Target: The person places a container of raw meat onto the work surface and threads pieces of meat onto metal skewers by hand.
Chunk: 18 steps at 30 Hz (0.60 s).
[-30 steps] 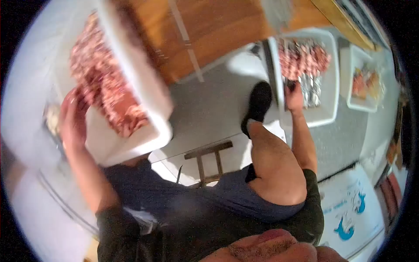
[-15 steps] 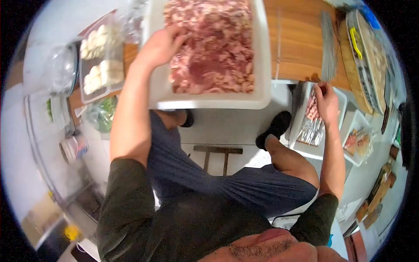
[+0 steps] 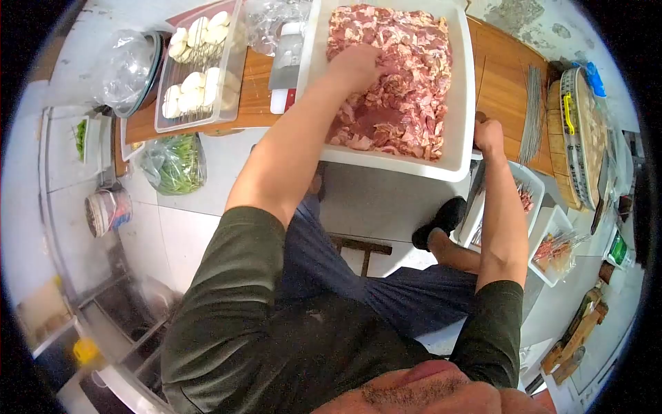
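1. Meat (image 3: 414, 83), cut in small raw pieces, fills most of a white tray (image 3: 463, 90) set on the wooden table (image 3: 502, 76) in front of the person.
2. Far left: a clear box (image 3: 234, 103) on the table holds white rounded pieces (image 3: 192, 95). Below the table edge is a bag of greens (image 3: 174, 162).
3. Left hand (image 3: 357, 67): reaches over the tray's left wall, with bent fingers in the meat. The fingertips are hidden; whether they pinch a piece cannot be told.
4. Handling of the meat: judged soft, wet and slippery; single pieces should be light, the full load heavy. Take a piece by its thick middle, between thumb and fingertips; thin edges are likely to slide or tear. Lift the tray, if required, by two opposite rims.
5. Right hand (image 3: 489, 134): fingers curled narrow, just beside the tray's right wall. Its contents, if any, cannot be made out.
6. Right: thin metal skewers (image 3: 532, 114) lie bundled on the table. A lower tray (image 3: 534, 181) stands below the table edge, partly behind the right forearm.
7. Far right: a round chopping block (image 3: 596, 103).
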### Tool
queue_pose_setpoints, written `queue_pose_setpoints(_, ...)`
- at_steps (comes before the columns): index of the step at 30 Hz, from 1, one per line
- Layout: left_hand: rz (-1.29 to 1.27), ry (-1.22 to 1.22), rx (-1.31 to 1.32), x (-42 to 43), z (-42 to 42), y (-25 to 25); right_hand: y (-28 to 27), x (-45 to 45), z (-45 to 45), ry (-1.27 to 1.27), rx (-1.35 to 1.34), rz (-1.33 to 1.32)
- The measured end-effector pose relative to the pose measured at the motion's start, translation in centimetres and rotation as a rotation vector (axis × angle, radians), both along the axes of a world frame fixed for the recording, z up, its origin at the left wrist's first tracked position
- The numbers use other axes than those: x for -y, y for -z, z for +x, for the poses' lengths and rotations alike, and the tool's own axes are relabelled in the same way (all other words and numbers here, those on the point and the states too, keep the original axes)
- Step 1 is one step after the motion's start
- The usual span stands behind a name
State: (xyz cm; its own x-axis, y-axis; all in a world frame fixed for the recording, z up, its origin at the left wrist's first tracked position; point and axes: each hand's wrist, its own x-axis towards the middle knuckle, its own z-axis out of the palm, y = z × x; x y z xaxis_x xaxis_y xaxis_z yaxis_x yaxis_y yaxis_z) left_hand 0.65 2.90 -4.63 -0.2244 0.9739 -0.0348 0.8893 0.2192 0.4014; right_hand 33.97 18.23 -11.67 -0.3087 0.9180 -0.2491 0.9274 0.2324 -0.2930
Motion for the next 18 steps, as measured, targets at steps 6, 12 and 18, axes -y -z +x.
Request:
queue_pose_setpoints(6, -0.120, 0.060, -0.182, -1.0, 1.2, 1.3, -0.8, 0.3, -0.6, -0.001, 0.020, 0.000)
queue_pose_setpoints(12, -0.185, 0.035, -0.073, -0.9, 1.4, 0.2, 2.4, -1.7, 0.3, -0.086, -0.023, -0.041)
queue_pose_setpoints(18, 0.015, -0.161, 0.226, -1.2, -0.5, -1.6, -1.6, -0.6, 0.8, -0.084, -0.110, -0.125)
